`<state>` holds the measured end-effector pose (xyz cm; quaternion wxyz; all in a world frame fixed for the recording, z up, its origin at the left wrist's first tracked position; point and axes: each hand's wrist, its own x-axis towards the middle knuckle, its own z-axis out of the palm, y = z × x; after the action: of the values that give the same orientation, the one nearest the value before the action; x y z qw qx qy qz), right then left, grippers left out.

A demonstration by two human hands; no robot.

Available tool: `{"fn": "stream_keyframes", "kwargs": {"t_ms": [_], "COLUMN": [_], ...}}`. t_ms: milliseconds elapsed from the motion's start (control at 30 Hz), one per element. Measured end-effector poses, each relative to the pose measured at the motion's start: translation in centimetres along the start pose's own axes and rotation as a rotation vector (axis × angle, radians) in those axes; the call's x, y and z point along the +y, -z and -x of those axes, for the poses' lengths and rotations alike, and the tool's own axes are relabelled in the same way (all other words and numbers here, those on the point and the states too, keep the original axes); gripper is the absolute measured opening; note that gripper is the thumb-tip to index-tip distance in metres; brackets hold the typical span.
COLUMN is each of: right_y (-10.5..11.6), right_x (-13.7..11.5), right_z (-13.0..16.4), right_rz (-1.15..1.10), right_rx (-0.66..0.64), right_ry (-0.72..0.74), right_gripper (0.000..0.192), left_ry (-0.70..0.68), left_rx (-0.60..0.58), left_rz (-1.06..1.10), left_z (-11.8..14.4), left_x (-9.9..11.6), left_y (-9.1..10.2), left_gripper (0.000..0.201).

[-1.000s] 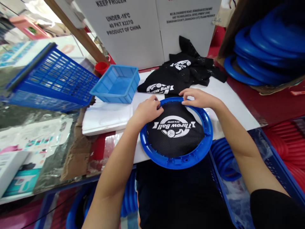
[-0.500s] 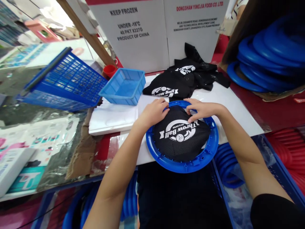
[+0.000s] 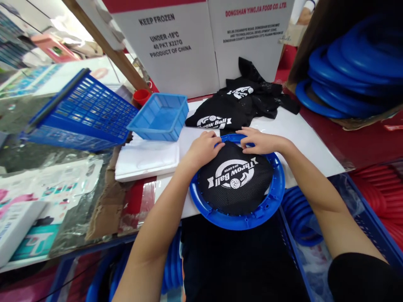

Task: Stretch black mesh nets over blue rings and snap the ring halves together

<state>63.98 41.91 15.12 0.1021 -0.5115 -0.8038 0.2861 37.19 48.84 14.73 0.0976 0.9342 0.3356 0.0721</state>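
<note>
In front of me lies a blue plastic ring (image 3: 238, 223) with pegs along its inner edge. A black mesh cloth (image 3: 239, 197) printed "Throw Ball" covers its middle, the print upside down to me. At the ring's far left edge, my left hand (image 3: 206, 149) has its fingers bent and closed on the cloth's edge. My right hand (image 3: 260, 141) is a short way to the right, its thumb and fingers pinching the cloth's edge by the far rim. The fingertips are partly hidden. Just beyond both hands lies a pile of black mesh cloths (image 3: 233, 109).
A light blue tray (image 3: 157, 133), a red cup (image 3: 141, 97) and a blue basket (image 3: 91, 113) stand at the left. Behind is a white carton (image 3: 176, 71). Stacked blue rings (image 3: 349, 71) fill a box at the right; red rings (image 3: 378, 197) lie below it.
My right hand's thumb has drawn back from the cloth's print toward the far rim. The cloth's right side lies a little flatter. My left hand stays at the far left rim.
</note>
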Motion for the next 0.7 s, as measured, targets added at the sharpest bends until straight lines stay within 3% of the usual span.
{"fn": "stream_keyframes", "kwargs": {"t_ms": [167, 333, 433, 567, 700], "right_y": [0.4, 1.7, 1.8, 1.5, 1.2], "right_x": [0.2, 0.7, 0.9, 0.9, 1.0], "right_z": [0.3, 1.4, 1.7, 1.6, 1.1], "right_rz": [-0.011, -0.041, -0.065, -0.045, -0.04], "right_rx": [0.159, 0.005, -0.104, -0.125, -0.074], "right_ry": [0.05, -0.045, -0.07, -0.039, 0.007], "right_gripper": [0.018, 0.036, 0.041, 0.031, 0.025], "left_ry": [0.119, 0.204, 0.066, -0.222, -0.16], "left_rx": [0.009, -0.003, 0.068, -0.007, -0.062], "left_rz": [-0.07, -0.164, -0.139, -0.028, -0.058], "left_z": [0.5, 1.3, 1.4, 0.9, 1.0], "left_x": [-0.5, -0.3, 0.5, 1.2, 1.2], "left_y": [0.7, 1.9, 1.6, 0.1, -0.4], "left_gripper": [0.047, 0.047, 0.037, 0.031, 0.038]}}
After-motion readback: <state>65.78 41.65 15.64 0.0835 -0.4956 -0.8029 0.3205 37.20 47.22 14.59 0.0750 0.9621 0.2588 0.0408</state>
